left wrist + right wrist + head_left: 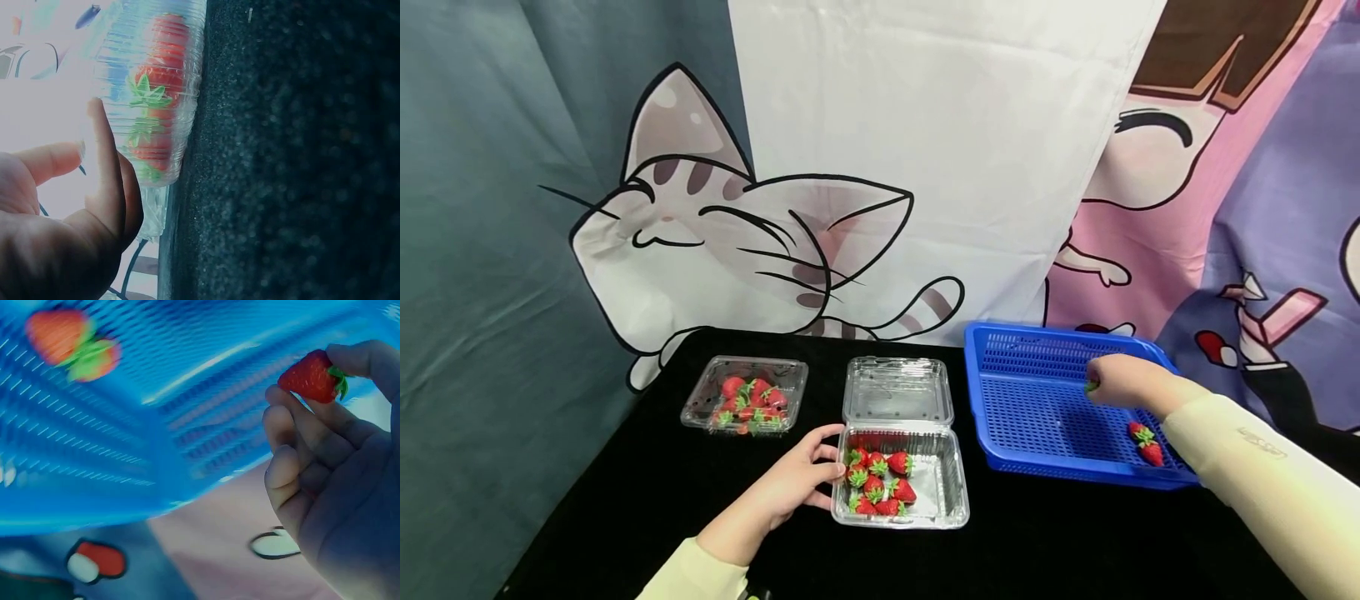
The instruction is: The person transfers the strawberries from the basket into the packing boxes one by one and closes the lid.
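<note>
Over the blue plastic basket, my right hand [1123,383] pinches a strawberry [312,378] between thumb and fingers, its green leaves toward the thumb. Two strawberries [1146,443] lie on the basket's floor at the right. My left hand [790,483] touches the left side of a clear plastic clamshell box [951,492], fingers mostly extended along its wall. That box has its lid [898,390] folded back, and several strawberries [874,487] fill its left part. Through the ribbed wall, red fruit [159,81] shows in the left wrist view.
Another clear plastic box [696,408] with several strawberries stands at the left. The blue basket [1000,457] is at the right, with raised perforated walls. Everything sits on a black cloth-covered table [700,475], with a cartoon-printed curtain [925,125] hanging behind.
</note>
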Tool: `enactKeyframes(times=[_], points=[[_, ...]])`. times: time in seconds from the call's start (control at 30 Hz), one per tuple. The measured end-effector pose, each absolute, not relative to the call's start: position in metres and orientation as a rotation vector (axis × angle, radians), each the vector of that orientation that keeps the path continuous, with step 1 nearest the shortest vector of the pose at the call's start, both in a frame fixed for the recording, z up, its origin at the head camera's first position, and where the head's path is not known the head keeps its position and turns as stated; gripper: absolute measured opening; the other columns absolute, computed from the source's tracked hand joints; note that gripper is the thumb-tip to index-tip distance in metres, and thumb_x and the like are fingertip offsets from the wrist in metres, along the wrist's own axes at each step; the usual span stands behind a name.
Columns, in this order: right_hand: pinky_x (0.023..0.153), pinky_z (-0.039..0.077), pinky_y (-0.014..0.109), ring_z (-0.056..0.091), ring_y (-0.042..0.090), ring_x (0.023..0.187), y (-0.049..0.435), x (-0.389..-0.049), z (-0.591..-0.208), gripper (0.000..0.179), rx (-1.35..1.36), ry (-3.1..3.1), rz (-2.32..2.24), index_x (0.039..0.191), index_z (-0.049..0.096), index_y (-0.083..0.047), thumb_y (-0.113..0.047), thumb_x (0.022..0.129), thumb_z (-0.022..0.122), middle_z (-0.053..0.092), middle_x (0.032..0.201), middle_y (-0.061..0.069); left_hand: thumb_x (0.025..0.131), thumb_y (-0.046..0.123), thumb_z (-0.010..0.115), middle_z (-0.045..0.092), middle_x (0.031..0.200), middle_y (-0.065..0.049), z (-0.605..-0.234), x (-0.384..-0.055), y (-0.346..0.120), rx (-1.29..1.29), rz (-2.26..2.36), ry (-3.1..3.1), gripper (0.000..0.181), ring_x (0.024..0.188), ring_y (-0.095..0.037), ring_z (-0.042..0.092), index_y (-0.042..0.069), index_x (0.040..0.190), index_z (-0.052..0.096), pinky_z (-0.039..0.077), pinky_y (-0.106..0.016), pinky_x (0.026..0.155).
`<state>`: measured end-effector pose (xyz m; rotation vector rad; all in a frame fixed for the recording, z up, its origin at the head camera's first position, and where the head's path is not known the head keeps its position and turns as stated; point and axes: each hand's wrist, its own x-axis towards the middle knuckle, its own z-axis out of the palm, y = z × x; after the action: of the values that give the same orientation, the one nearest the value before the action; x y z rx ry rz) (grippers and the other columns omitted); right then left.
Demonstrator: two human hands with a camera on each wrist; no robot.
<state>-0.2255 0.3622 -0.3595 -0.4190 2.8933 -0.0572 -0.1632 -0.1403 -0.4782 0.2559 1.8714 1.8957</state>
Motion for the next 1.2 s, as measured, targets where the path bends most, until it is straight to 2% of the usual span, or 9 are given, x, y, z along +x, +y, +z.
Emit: enactKeyframes(times=[0.13,0.4,0.6,0.8,0.9,1.0,1.07,1.2], points=[[0.063,0.043,0.036,0.049,0.018,0.071,0.338,-0.218,-0.343,0.015,-0.438,2.937,-0.139,0.088,0.061,-0.009,-0.02,0.084,0.069,0.057,0.08,-0.001,0.095,0.006,0.059,0.05,0.121,-0.023,-0.478,-0.164,-0.14,0.253,1.897,1.874,0.064,0.093,-0.026,0.062,0.007,0.152,0.029,0.061,-0.045,0.066],[0.072,0.051,0.041,0.056,0.013,0.078,0.273,-0.19,-0.324,0.017,-0.543,3.042,-0.267,0.103,0.067,-0.016,-0.025,0.089,0.068,0.064,0.09,-0.005,0.095,0.005,0.06,0.05,0.12,-0.023,-0.482,-0.164,-0.141,0.241,1.896,1.889,0.064,0.093,-0.026,0.061,0.006,0.151,0.03,0.061,-0.045,0.065],[0.074,0.053,0.036,0.057,0.007,0.077,0.215,-0.161,-0.331,0.019,-0.85,3.127,-0.25,0.103,0.069,-0.023,-0.023,0.084,0.067,0.062,0.087,-0.015,0.095,0.006,0.059,0.051,0.12,-0.023,-0.481,-0.164,-0.141,0.248,1.896,1.883,0.064,0.093,-0.026,0.061,0.007,0.151,0.029,0.061,-0.045,0.066],[0.074,0.055,0.033,0.059,0.005,0.078,0.169,-0.139,-0.346,0.025,-1.189,2.966,-0.135,0.109,0.071,-0.015,-0.022,0.086,0.065,0.067,0.093,-0.011,0.095,0.007,0.059,0.051,0.12,-0.022,-0.48,-0.164,-0.14,0.25,1.892,1.879,0.063,0.093,-0.026,0.061,0.007,0.152,0.03,0.061,-0.045,0.066],[0.066,0.052,0.03,0.054,0.004,0.069,0.154,-0.135,-0.355,0.018,-1.288,2.87,-0.037,0.101,0.069,-0.015,-0.021,0.085,0.065,0.063,0.08,-0.011,0.096,0.006,0.059,0.051,0.12,-0.022,-0.479,-0.164,-0.14,0.251,1.891,1.881,0.063,0.093,-0.026,0.061,0.007,0.151,0.03,0.061,-0.045,0.066],[0.055,0.043,0.026,0.042,0.005,0.058,0.144,-0.135,-0.364,0.005,-1.334,2.791,0.027,0.085,0.061,-0.018,-0.02,0.084,0.066,0.047,0.066,-0.013,0.096,0.006,0.059,0.051,0.12,-0.022,-0.479,-0.163,-0.14,0.25,1.89,1.883,0.063,0.092,-0.026,0.061,0.007,0.151,0.03,0.061,-0.045,0.066],[0.052,0.036,0.024,0.037,0.005,0.056,0.139,-0.136,-0.37,0.015,-1.353,2.754,0.067,0.076,0.053,-0.02,-0.019,0.083,0.067,0.039,0.062,-0.013,0.095,0.005,0.058,0.051,0.12,-0.023,-0.478,-0.163,-0.14,0.25,1.894,1.882,0.062,0.093,-0.026,0.061,0.007,0.151,0.03,0.061,-0.045,0.066],[0.052,0.033,0.023,0.032,0.005,0.056,0.129,-0.137,-0.379,0.023,-1.342,2.678,0.129,0.07,0.05,-0.02,-0.018,0.083,0.069,0.036,0.062,-0.011,0.095,0.005,0.059,0.05,0.12,-0.023,-0.478,-0.162,-0.139,0.257,1.9,1.887,0.063,0.093,-0.027,0.062,0.006,0.151,0.03,0.061,-0.044,0.066]])
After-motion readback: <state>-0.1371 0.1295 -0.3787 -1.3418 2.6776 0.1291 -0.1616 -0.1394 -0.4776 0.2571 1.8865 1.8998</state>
